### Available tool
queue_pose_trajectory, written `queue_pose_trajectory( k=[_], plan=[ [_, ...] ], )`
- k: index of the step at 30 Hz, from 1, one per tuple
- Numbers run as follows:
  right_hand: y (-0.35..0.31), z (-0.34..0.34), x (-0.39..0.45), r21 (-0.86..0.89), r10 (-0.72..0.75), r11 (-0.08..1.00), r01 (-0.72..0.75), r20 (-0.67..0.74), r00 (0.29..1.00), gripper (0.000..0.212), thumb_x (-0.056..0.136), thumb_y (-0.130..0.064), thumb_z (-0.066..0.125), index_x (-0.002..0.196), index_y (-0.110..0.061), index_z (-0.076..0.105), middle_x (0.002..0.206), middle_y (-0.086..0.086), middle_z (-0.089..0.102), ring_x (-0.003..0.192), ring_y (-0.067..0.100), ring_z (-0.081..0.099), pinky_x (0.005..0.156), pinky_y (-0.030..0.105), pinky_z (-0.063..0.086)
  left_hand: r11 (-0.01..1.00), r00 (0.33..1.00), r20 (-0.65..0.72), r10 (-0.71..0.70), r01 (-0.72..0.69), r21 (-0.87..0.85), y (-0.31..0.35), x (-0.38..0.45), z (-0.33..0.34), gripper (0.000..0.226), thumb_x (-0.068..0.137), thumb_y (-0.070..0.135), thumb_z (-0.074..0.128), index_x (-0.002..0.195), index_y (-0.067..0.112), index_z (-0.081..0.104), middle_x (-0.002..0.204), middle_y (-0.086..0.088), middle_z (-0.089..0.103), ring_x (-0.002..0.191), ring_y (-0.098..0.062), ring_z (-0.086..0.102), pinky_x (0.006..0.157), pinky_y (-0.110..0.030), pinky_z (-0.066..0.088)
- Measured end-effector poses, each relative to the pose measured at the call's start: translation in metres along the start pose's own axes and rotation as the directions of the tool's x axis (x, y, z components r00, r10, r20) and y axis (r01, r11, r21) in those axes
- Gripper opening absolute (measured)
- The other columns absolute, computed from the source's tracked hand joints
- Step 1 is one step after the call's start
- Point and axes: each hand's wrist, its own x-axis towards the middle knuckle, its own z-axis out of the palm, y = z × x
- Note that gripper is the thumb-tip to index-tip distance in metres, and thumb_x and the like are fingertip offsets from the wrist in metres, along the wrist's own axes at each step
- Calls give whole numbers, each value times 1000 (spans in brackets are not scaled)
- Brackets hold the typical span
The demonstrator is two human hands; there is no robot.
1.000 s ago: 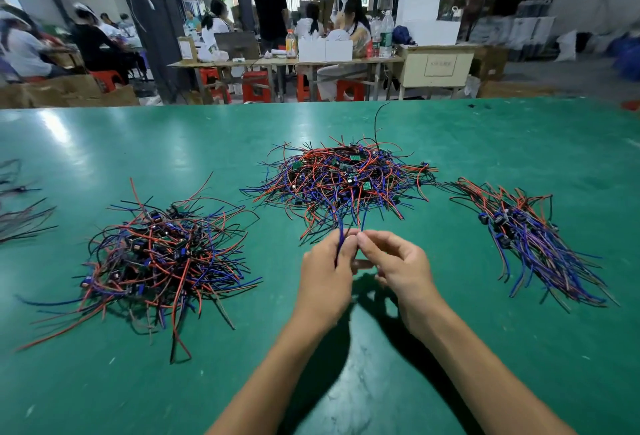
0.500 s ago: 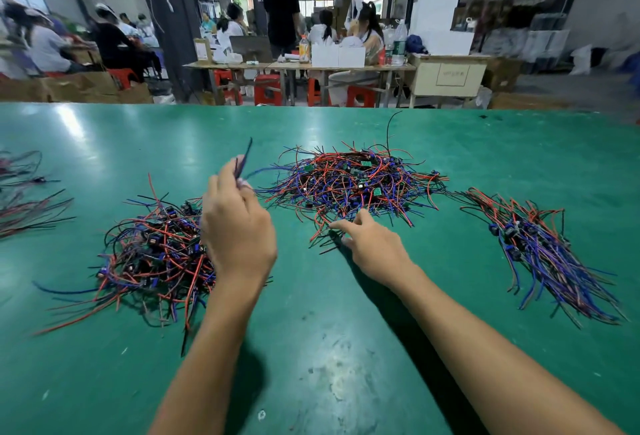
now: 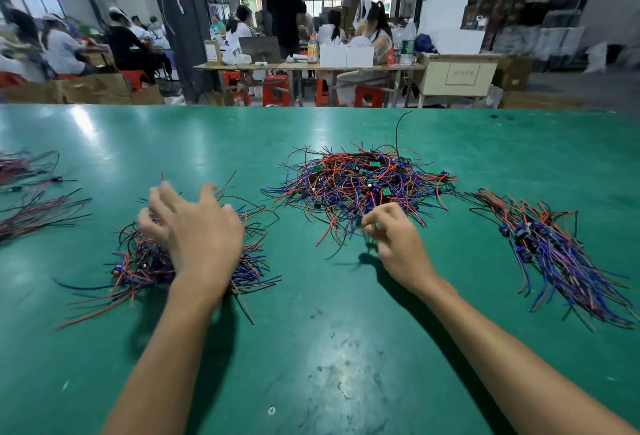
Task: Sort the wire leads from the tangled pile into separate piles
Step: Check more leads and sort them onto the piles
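A tangled pile (image 3: 360, 182) of red, blue and black wire leads with small green boards lies in the middle of the green table (image 3: 311, 348). A sorted pile (image 3: 145, 261) sits at the left and another sorted pile (image 3: 561, 254) at the right. My left hand (image 3: 194, 230) hovers over the left pile with fingers spread, holding nothing. My right hand (image 3: 394, 240) is at the near edge of the tangled pile, its fingertips curled together around a thin lead there; motion blur hides the pinch itself.
More wire bundles (image 3: 31, 206) lie at the table's far left edge. Beyond the table's far edge, people sit at work tables (image 3: 311, 67) with red stools and boxes.
My left hand carried a lead from the centre over to the left pile and let it go, fingers now spread. My right hand stayed at the tangled pile's near edge.
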Motion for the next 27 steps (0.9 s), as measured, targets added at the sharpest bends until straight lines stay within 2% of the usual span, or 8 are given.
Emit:
queue_pose_trajectory(
  k=[2,5,10,14,18,22,25,27],
  plan=[
    [-5,-8,-1,291,203,943,-162,-116,972,15,104,-14,53,93,-21,60,97,-2,68,80,14,64,73,32,52,979,983,-85,164,-172,-105,19,-16,9,29,91,25,59,119,25,67,140,-18,42,136,-31,29,107,-47,17],
    [-14,-23,-2,492,283,856,-158,-191,940,16,107,-19,46,93,-23,54,85,-10,72,71,9,63,69,26,52,879,910,-78,408,-414,-238,50,-41,26,22,90,26,61,111,33,66,125,1,53,125,-18,41,91,-35,17],
    [-32,-51,-7,695,283,717,-62,-208,936,11,105,-16,48,99,-13,56,75,-1,68,58,9,54,58,21,50,714,793,94,602,-481,-510,86,-71,62,51,90,29,61,139,35,48,137,14,50,130,-5,38,91,-26,18],
    [-45,-67,-11,846,332,521,-112,-81,940,20,95,-26,53,106,-13,63,72,-4,65,54,6,49,57,17,48,624,725,165,668,-427,-654,100,-86,77,62,87,41,68,144,40,44,144,23,47,134,4,35,98,-30,20],
    [-52,-75,-13,913,341,360,-193,64,938,29,93,-29,54,114,-13,66,75,-5,59,55,3,46,56,14,46,566,776,93,623,-366,-739,102,-91,82,36,89,34,72,124,40,64,128,24,62,123,8,47,99,-30,24],
    [-55,-79,-14,918,393,338,-207,62,917,24,94,-27,52,108,-14,66,76,-4,60,54,4,47,55,15,47,467,792,121,599,-222,-856,95,-91,77,19,87,22,77,106,22,76,94,6,75,91,-10,66,89,-31,49],
    [-55,-83,-14,914,421,347,-208,46,906,18,102,-24,49,106,-16,65,78,-6,65,54,6,49,52,16,45,387,763,202,614,-68,-920,91,-90,64,17,88,18,76,105,17,76,80,2,76,78,-12,69,80,-19,52],
    [-55,-86,-16,908,424,367,-200,28,905,16,101,-26,50,105,-18,64,80,-6,69,53,7,50,48,16,42,315,759,232,608,38,-948,90,-88,57,13,90,17,73,103,16,76,77,-1,77,73,-11,69,80,-23,54]
  ],
)
